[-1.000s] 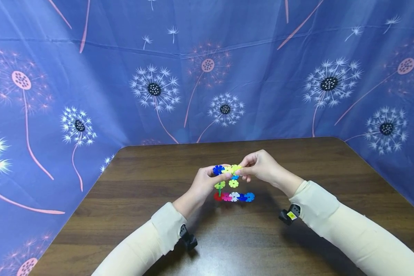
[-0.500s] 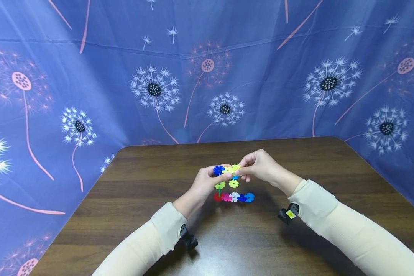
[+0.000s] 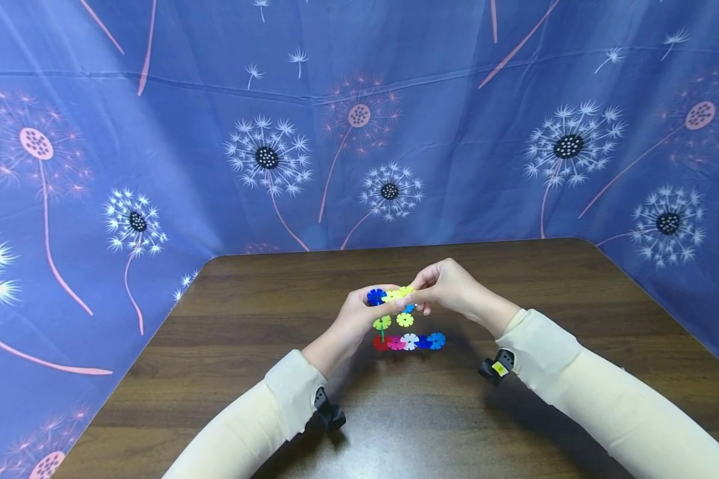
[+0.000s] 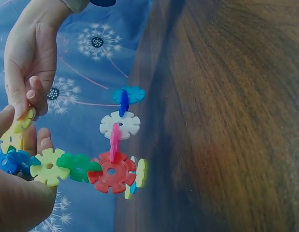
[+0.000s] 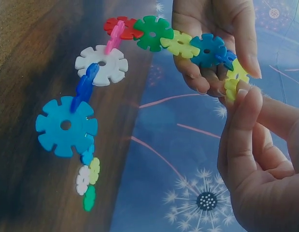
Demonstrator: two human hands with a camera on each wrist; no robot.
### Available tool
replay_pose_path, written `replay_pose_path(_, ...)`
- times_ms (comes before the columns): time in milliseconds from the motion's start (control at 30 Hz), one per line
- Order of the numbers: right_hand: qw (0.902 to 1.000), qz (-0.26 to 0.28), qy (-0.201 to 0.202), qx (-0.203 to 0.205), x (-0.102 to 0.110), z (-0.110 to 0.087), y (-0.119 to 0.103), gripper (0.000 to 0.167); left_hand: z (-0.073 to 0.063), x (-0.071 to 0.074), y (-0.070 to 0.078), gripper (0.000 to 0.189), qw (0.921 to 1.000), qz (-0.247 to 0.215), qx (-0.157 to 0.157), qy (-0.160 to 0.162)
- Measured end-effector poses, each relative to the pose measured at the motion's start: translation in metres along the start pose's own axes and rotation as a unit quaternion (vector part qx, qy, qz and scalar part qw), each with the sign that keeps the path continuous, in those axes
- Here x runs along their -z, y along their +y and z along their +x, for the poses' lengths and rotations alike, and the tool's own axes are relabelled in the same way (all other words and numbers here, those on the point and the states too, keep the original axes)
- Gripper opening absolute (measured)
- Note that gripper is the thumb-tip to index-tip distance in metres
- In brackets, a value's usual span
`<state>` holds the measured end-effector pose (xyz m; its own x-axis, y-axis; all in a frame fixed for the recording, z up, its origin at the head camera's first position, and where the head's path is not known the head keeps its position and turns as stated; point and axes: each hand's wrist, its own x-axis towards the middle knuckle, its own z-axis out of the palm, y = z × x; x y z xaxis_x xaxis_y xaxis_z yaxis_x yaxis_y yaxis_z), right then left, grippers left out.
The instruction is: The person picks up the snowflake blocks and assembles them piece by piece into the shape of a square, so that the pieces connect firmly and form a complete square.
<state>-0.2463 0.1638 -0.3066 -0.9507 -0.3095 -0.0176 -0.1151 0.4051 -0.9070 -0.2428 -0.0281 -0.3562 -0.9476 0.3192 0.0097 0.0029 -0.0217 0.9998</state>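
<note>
Both hands meet over the counter (image 3: 395,419) in the head view, the left hand (image 3: 349,319) and right hand (image 3: 455,289) with fingers clamped on a chain of notched discs (image 3: 410,342). From the left wrist, a red disc (image 4: 111,172) joins a green disc (image 4: 78,167) and a pink disc (image 4: 115,140). From the right wrist, the right fingers pinch a yellow disc (image 5: 231,90).

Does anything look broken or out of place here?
Nothing really stands out. The flower-shaped discs look whole where visible; some, like the pink disc, simply sit crosswise. Only a crease runs across the backdrop.
</note>
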Motion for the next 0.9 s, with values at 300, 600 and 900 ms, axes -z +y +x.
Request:
replay_pose_path(300, 0.9999, 0.015, -0.006, -0.001, -0.002, 0.003, 0.001, 0.024, 0.001, 0.001, 0.000, 0.033, 0.9999, 0.003, 0.009, 0.014)
replay_pose_path(600, 0.9977, 0.039, -0.055, 0.002, 0.019, 0.009, 0.010, 0.028, 0.001, 0.004, 0.001, 0.033, 0.9996, -0.013, -0.009, 0.025)
replay_pose_path(900, 0.9987, 0.037, -0.034, -0.013, 0.036, 0.019, 0.028, 0.038, -0.003, 0.009, 0.001, 0.035, 0.9994, 0.005, 0.002, 0.035)
